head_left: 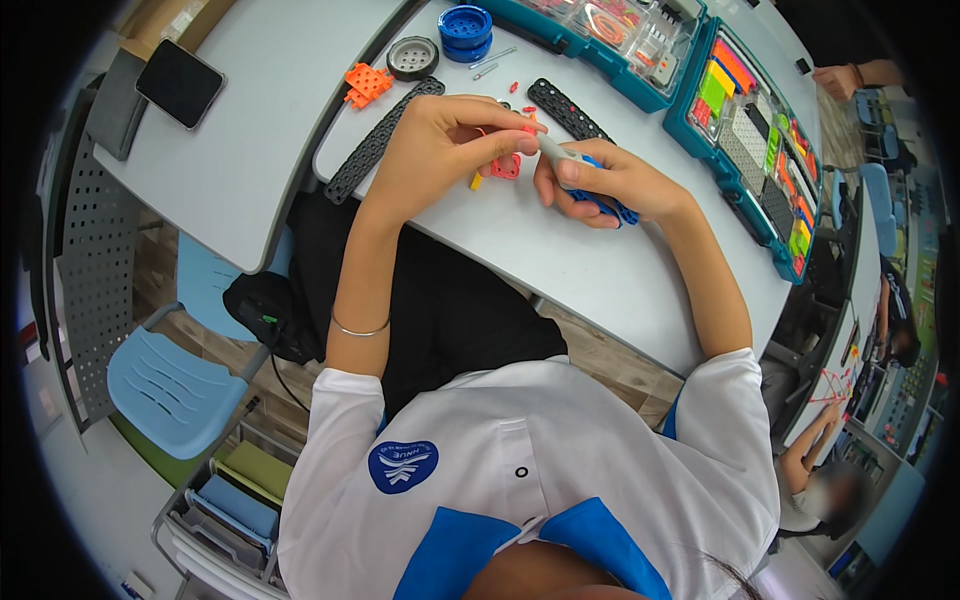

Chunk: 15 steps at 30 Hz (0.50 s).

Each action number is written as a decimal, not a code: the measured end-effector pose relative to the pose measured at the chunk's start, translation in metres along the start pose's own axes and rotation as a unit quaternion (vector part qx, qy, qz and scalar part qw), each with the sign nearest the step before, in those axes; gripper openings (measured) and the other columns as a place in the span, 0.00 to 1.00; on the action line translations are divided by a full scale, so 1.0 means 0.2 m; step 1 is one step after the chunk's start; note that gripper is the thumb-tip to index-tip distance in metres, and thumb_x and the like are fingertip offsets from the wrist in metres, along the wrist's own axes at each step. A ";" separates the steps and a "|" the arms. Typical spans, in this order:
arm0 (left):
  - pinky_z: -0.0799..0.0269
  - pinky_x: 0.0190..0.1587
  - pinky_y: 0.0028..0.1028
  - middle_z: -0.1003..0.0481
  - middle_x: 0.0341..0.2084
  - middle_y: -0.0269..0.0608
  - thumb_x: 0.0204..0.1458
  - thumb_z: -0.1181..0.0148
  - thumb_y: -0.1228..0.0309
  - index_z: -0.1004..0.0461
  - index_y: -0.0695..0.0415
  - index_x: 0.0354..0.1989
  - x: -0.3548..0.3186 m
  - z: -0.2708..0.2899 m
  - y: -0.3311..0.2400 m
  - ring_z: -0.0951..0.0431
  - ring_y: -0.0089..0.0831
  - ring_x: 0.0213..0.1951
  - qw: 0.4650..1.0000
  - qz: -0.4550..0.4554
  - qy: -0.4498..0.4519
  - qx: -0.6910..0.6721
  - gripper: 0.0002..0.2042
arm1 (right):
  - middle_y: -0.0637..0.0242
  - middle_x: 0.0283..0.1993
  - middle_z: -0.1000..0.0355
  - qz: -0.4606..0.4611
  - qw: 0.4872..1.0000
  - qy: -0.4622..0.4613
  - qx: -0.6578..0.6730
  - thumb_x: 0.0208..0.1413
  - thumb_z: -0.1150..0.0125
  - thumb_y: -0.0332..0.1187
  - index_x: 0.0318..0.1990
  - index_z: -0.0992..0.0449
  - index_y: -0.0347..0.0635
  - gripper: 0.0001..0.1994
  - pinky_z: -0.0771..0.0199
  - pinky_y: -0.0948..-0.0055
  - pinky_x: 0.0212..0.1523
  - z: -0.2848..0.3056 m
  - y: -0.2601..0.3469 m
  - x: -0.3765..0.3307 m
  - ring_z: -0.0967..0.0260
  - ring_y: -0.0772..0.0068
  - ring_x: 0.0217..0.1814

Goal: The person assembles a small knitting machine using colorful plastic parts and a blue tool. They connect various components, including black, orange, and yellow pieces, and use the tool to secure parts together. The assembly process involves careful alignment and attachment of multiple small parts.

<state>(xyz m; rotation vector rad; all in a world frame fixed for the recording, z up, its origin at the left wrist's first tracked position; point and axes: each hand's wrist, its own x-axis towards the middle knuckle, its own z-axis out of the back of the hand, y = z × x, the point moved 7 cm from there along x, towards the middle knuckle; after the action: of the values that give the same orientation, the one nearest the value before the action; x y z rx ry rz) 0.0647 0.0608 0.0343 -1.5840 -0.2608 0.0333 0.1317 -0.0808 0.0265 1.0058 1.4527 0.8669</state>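
Note:
My left hand (430, 150) pinches a tiny red-orange piece (531, 124) between thumb and fingers. In my right hand (625, 185) is a grey-and-blue hand tool (562, 157), its grey tip meeting my left fingertips. The blue portion shows below the right fingers, partly hidden. Under the hands lie a pink perforated piece (508, 168) and a yellow piece (476, 181), both partly covered. A dark perforated beam (360, 162) slants beside my left hand; another dark beam (566, 108) lies just beyond my right. Small red pins (514, 87) are scattered past the fingers.
At the table's far side sit a blue wheel (466, 35), a grey wheel (413, 58), orange pieces (367, 86) and metal shafts (491, 63). Open teal parts cases (600, 48) line the back and right. A phone (181, 84) rests on the left table; other people are far right.

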 end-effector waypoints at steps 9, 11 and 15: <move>0.30 0.27 0.17 0.19 0.27 0.38 0.58 0.37 0.70 0.16 0.61 0.40 0.05 0.02 -0.02 0.21 0.18 0.27 0.992 -0.050 -0.111 -0.035 0.09 | 0.67 0.23 0.33 0.005 0.999 -0.030 0.037 0.65 0.48 0.58 0.40 0.28 0.36 0.27 0.32 0.78 0.22 0.02 -0.02 0.01 0.32 0.76 0.21; 0.30 0.27 0.19 0.18 0.28 0.36 0.58 0.37 0.70 0.15 0.59 0.38 0.08 0.08 -0.06 0.22 0.19 0.28 0.974 -0.103 -0.164 0.115 0.08 | 0.65 0.26 0.31 0.016 0.996 -0.025 0.082 0.65 0.49 0.57 0.40 0.28 0.36 0.27 0.27 0.75 0.28 0.03 -0.03 0.01 0.28 0.71 0.26; 0.30 0.34 0.28 0.19 0.29 0.31 0.53 0.34 0.67 0.14 0.54 0.36 0.10 0.03 -0.07 0.25 0.27 0.35 0.883 -0.138 -0.161 0.419 0.07 | 0.63 0.30 0.30 0.021 0.994 -0.001 0.110 0.65 0.48 0.55 0.41 0.28 0.35 0.26 0.23 0.70 0.36 0.02 -0.03 0.00 0.24 0.68 0.32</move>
<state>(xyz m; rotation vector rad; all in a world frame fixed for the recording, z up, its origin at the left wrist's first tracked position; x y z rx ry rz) 0.0817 0.0711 0.0518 -0.6581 -0.6366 0.1673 0.1348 -0.0825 0.0196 1.2037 1.5550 0.7470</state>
